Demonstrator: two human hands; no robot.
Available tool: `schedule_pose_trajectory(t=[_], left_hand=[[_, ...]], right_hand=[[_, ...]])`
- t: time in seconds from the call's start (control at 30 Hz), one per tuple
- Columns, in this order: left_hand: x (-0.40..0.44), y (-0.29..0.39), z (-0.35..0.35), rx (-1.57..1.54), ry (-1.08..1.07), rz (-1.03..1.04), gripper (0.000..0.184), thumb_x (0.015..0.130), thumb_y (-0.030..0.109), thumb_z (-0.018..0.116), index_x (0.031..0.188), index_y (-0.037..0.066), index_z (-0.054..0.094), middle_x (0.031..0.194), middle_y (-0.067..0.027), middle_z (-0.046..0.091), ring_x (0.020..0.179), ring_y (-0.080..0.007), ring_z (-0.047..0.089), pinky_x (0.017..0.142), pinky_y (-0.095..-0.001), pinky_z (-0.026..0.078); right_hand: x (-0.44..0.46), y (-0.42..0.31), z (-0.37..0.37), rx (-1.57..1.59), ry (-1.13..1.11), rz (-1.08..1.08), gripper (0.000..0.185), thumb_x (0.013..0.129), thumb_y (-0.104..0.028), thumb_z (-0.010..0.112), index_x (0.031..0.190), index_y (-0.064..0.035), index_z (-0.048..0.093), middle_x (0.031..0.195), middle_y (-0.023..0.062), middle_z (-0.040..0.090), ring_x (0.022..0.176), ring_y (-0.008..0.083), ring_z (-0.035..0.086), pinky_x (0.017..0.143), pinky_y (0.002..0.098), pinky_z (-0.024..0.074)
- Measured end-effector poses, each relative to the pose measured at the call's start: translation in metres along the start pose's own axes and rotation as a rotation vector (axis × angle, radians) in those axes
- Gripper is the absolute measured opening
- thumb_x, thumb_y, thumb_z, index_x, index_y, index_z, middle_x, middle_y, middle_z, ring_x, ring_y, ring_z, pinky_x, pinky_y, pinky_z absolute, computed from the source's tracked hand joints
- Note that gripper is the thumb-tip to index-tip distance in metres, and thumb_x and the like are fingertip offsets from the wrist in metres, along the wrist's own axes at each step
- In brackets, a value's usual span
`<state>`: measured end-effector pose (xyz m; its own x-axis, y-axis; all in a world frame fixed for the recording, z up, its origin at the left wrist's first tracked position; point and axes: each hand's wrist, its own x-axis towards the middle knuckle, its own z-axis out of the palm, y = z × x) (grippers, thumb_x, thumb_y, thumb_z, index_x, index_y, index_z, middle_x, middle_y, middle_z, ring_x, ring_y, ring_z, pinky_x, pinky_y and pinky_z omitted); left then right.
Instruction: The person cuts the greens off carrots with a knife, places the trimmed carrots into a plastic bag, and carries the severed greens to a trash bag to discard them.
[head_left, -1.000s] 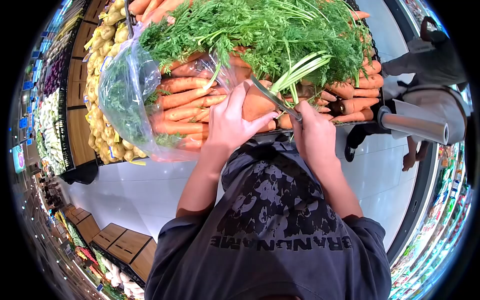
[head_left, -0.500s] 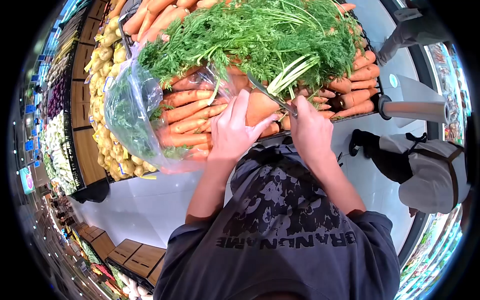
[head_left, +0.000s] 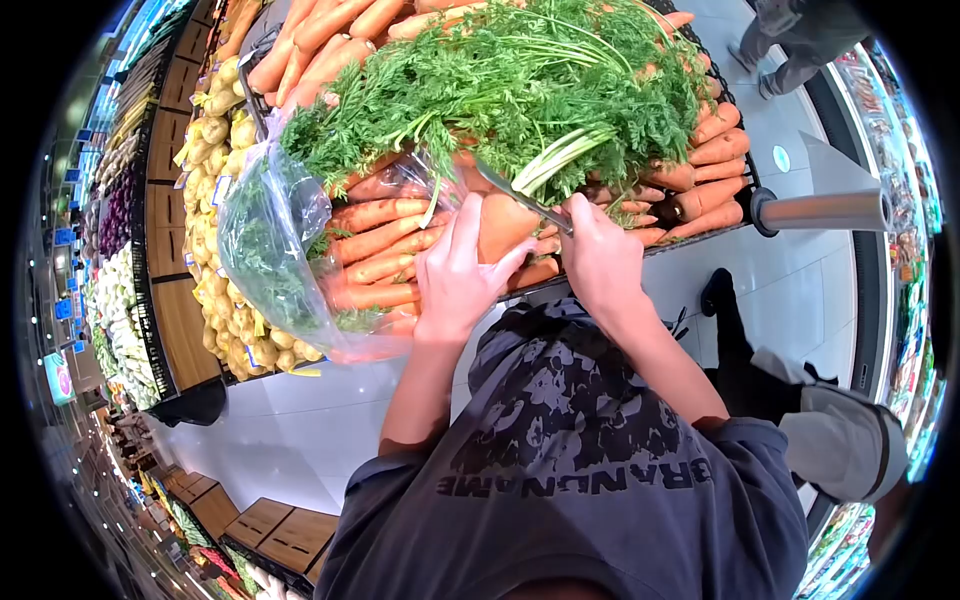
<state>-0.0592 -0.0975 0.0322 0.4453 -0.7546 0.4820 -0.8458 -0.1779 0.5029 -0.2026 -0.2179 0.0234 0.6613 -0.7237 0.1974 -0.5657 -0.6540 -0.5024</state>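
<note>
Head view — carrot (head_left: 507, 228) between hands (head_left: 458, 268) — left holds it, right (head_left: 604, 256) grips knife (head_left: 540, 209).

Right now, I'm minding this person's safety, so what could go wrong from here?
The thin grey metal knife in the right hand could slip toward the left hand, which grips the thick orange carrot close to it. The clear plastic bag beside the left hand might also get nicked if the knife strays.

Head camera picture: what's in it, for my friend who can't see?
A person's left hand holds a carrot and the right hand a knife, beside green stems. More carrots, leaves and a plastic bag lie around.
</note>
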Motion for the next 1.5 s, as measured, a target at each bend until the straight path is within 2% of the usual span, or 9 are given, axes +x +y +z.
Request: schedule_pose_trajectory(t=[0.1,0.13,0.3,0.6,0.9,1.13,1.3,1.37,1.5], left_hand=[[-0.015,0.01,-0.008,-0.071,-0.083,0.123,0.075,0.069,0.039,0.096,0.124,0.0,0.063,0.104,-0.0179,0.074,0.087,-0.0323,0.075,0.079,-0.0417,0.061],[-0.015,0.013,-0.008,-0.096,-0.059,0.112,0.076,0.069,0.039,0.096,0.125,0.0,0.062,0.105,-0.0176,0.074,0.087,-0.0321,0.075,0.08,-0.0415,0.061],[-0.013,0.003,-0.011,-0.138,-0.016,0.0,0.083,0.069,0.034,0.097,0.132,-0.002,0.056,0.107,-0.0176,0.074,0.092,-0.0315,0.075,0.082,-0.04,0.061],[-0.011,-0.005,-0.013,-0.113,-0.01,0.062,0.083,0.069,0.033,0.097,0.131,-0.002,0.055,0.105,-0.0172,0.073,0.088,-0.0315,0.075,0.077,-0.0413,0.061],[-0.006,-0.007,-0.013,-0.021,0.025,0.177,0.077,0.07,0.047,0.092,0.121,-0.002,0.062,0.093,-0.0159,0.072,0.078,-0.0322,0.073,0.067,-0.0412,0.06],[-0.012,-0.007,-0.013,0.05,-0.073,0.09,0.079,0.07,0.051,0.091,0.128,0.005,0.064,0.088,-0.012,0.071,0.074,-0.0283,0.072,0.066,-0.0401,0.058],[-0.008,-0.001,-0.015,0.099,-0.191,0.024,0.076,0.074,0.05,0.088,0.129,0.003,0.064,0.097,-0.0157,0.074,0.08,-0.032,0.074,0.068,-0.0418,0.059],[-0.008,0.001,-0.016,0.139,-0.241,-0.023,0.074,0.076,0.049,0.087,0.129,0.003,0.063,0.101,-0.017,0.074,0.084,-0.0338,0.074,0.07,-0.0433,0.059],[-0.01,-0.002,-0.019,0.105,-0.276,-0.119,0.072,0.08,0.047,0.086,0.132,0.003,0.061,0.111,-0.0206,0.073,0.094,-0.0395,0.073,0.078,-0.0475,0.059]], right_hand=[[0.026,0.016,-0.007,-0.082,-0.027,0.24,0.016,0.101,-0.023,0.063,0.101,-0.0082,0.057,0.081,0.0176,0.07,0.073,0.0408,0.069,0.06,0.0495,0.0524],[0.027,0.019,-0.012,-0.016,0.134,0.07,0.02,0.101,-0.026,0.063,0.1,-0.0072,0.056,0.082,0.0159,0.072,0.065,0.0386,0.069,0.053,0.0472,0.0534],[0.016,0.007,-0.02,0.264,-0.076,0.042,0.018,0.093,-0.012,0.067,0.108,-0.006,0.06,0.084,0.02,0.071,0.077,0.0433,0.069,0.065,0.0526,0.0527],[0.011,-0.003,-0.054,0.825,-0.346,0.016,0.014,0.097,-0.014,0.072,0.103,-0.0019,0.069,0.064,0.0004,0.054,0.062,0.0069,0.046,0.056,0.0285,0.0406],[0.016,-0.017,-0.059,0.928,-0.277,0.092,0.015,0.093,-0.012,0.077,0.105,-0.0042,0.073,0.065,-0.0072,0.048,0.059,0.0008,0.039,0.052,0.0227,0.0294],[0.014,-0.012,-0.039,0.917,-0.146,-0.076,0.011,0.09,-0.004,0.075,0.099,0.0019,0.073,0.082,0.0031,0.069,0.069,0.0067,0.054,0.062,0.0253,0.0442],[0.016,-0.01,-0.035,0.82,-0.128,-0.066,0.009,0.092,-0.004,0.073,0.098,0.0015,0.071,0.079,0.0039,0.066,0.069,0.0076,0.054,0.062,0.0262,0.0441],[0.016,-0.007,-0.036,0.799,-0.149,-0.089,0.014,0.092,-0.006,0.073,0.104,0.001,0.07,0.087,0.0134,0.073,0.072,0.0222,0.068,0.067,0.0334,0.0538],[0.02,-0.001,-0.04,0.809,-0.025,0.088,0.013,0.094,-0.007,0.072,0.105,0.0001,0.073,0.08,0.0056,0.071,0.068,0.0059,0.06,0.06,0.0255,0.0485]])
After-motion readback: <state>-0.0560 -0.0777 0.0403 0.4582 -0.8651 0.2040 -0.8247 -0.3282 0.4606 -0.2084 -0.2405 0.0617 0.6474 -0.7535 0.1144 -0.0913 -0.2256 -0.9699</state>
